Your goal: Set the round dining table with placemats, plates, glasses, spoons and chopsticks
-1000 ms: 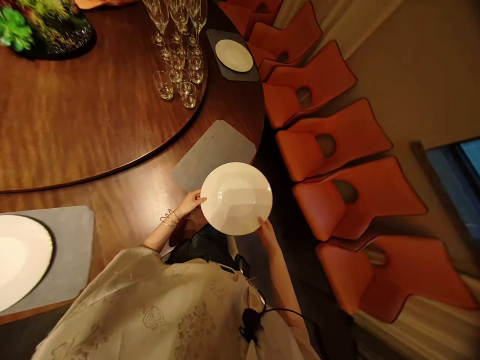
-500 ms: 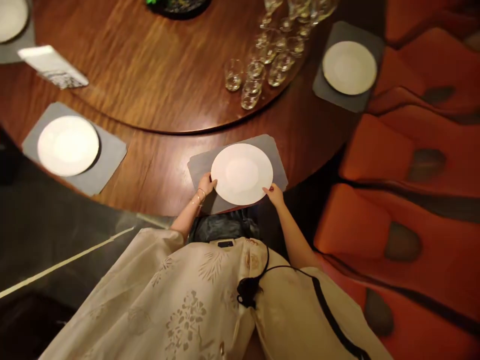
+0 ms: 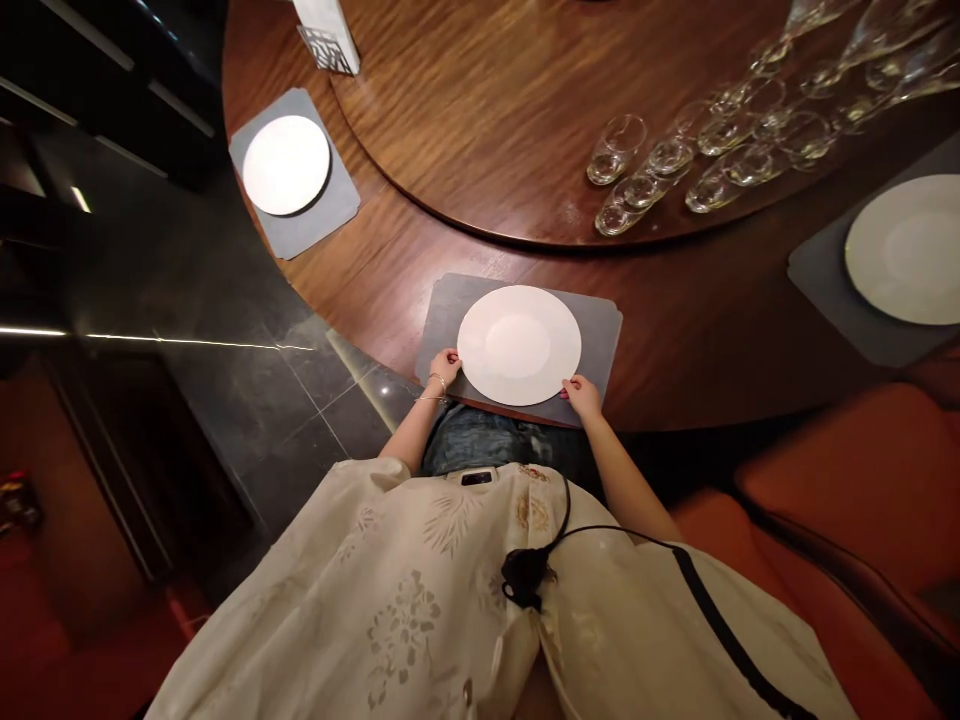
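Observation:
A large round white plate (image 3: 517,345) lies on a grey placemat (image 3: 600,325) at the near edge of the wooden table. My left hand (image 3: 445,368) is closed at the plate's left rim, fingers curled and fingertips against the edge. At the lower right rim, my right hand (image 3: 583,397) pinches the edge between thumb and fingers. The plate looks flat on the mat, roughly in its middle.
Several glasses (image 3: 637,190) stand on the raised round turntable (image 3: 480,130). White plates on grey mats lie at left (image 3: 286,165) and right (image 3: 911,250). A napkin holder (image 3: 330,40) stands at the upper left. Orange chairs (image 3: 847,500) are at the right.
My view has turned, so the table, the glasses and the side plates appear shifted. The mat under the plate sits squarer to me. Both hands remain at the plate's rim, with less thumb over it.

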Available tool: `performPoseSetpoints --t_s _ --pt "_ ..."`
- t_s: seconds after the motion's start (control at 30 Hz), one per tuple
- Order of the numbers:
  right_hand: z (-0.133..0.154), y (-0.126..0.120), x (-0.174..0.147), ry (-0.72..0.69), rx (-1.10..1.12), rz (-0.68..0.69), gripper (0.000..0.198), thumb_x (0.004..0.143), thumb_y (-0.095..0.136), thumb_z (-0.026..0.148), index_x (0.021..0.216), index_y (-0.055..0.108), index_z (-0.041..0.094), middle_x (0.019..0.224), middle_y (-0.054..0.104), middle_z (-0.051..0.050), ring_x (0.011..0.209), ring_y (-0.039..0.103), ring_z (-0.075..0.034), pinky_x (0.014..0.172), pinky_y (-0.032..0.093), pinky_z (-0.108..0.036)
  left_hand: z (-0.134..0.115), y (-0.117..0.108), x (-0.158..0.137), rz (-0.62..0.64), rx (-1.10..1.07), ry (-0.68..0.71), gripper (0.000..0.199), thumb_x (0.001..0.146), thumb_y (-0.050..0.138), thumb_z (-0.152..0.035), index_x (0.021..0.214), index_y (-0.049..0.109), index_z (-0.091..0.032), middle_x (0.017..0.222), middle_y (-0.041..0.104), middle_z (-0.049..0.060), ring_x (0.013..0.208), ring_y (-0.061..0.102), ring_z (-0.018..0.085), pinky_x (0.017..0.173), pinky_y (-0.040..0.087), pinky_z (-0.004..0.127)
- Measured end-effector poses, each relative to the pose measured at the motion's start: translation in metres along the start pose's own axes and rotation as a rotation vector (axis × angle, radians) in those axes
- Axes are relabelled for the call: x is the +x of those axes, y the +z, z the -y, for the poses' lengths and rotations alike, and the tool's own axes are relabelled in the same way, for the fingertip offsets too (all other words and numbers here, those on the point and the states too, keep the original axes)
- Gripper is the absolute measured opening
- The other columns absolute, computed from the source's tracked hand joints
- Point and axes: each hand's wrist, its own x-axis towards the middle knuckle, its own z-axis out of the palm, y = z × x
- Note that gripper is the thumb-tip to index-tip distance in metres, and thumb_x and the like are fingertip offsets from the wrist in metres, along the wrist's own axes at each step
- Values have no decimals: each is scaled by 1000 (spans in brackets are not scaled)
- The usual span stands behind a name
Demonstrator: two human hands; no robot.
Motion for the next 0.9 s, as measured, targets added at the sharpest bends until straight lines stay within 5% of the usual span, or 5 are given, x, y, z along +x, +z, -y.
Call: performPoseSetpoints --t_s 0.4,0.9 --pt "19 12 -12 -63 -141 -51 22 75 59 34 79 74 18 79 69 -8 78 61 -22 73 44 -30 9 -2 17 -132 -91 -28 39 75 46 -10 110 64 -11 90 67 6 81 61 14 85 50 27" --pt "26 8 -13 -61 34 15 12 73 59 28 67 66 21 70 67 -2 69 62 -17 64 44 -24 -7 -21 10 -58 136 -86 28 70 53 -7 95 65 -11 89 70 7 83 65 15 86 52 29"
